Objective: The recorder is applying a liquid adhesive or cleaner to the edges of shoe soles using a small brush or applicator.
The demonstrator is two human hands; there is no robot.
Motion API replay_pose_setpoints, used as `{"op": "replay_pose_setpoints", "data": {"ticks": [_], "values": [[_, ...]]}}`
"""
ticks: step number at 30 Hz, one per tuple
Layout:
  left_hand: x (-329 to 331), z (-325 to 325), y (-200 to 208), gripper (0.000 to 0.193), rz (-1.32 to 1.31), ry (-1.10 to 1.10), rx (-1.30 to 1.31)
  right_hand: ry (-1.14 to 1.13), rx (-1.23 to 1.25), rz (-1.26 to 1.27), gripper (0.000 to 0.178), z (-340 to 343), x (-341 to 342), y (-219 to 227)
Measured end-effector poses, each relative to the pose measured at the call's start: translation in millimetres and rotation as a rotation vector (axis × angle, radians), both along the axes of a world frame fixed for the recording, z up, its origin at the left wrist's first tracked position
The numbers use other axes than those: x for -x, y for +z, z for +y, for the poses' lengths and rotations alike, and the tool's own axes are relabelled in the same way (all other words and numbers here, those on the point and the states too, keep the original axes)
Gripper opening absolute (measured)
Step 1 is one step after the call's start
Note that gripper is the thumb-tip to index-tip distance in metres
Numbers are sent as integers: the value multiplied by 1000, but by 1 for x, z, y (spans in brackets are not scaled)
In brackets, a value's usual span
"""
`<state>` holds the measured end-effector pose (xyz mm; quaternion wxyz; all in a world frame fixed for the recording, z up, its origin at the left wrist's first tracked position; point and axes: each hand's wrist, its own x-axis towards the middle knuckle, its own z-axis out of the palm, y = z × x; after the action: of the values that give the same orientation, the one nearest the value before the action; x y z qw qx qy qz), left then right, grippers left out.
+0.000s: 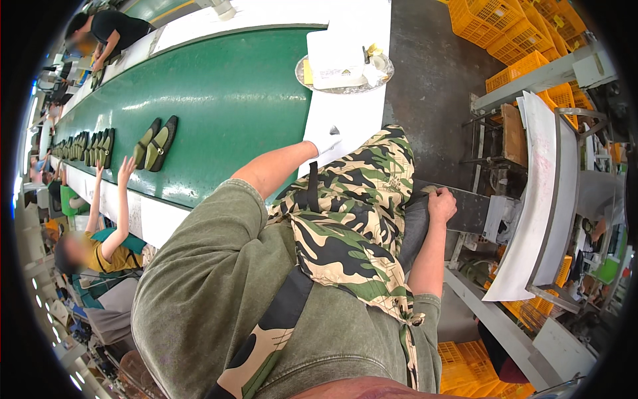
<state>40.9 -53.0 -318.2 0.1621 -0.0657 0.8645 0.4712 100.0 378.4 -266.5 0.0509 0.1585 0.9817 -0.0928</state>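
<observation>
My left hand (325, 139) rests at the white ledge beside the green conveyor belt (232, 86). White glove or cloth covers it and blends with the ledge, so its fingers cannot be made out. A small dark patch shows on the white. My right hand (441, 205) is at the right of my lap, by my dark trousers (415, 226), with its fingers curled in. Whatever it may hold is hidden. A camouflage apron (352, 233) covers my front and lap. Nearest my left hand on the belt is a pair of green and black strapped shoes (159, 143).
Ahead on the ledge, a foil-like round tray (307, 81) carries a white box (337, 63) and small items. More shoes (100, 147) line the belt's far left. A co-worker (109, 246) reaches over the belt; another (116, 33) leans in opposite. Yellow crates (495, 23) and a white curved panel (531, 199) stand right.
</observation>
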Motion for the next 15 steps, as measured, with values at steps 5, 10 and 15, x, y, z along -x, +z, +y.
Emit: {"op": "replay_pose_setpoints", "data": {"ticks": [5, 10, 15], "values": [[0, 0, 6, 36, -6, -32, 103, 7, -7, 6, 21, 1, -1, -2], [-3, 3, 12, 34, -37, 8, 22, -9, 1, 12, 21, 0, -1, 0], [0, -1, 4, 30, -98, 58, -87, -1, -2, 22, 20, -1, 0, 0]]}}
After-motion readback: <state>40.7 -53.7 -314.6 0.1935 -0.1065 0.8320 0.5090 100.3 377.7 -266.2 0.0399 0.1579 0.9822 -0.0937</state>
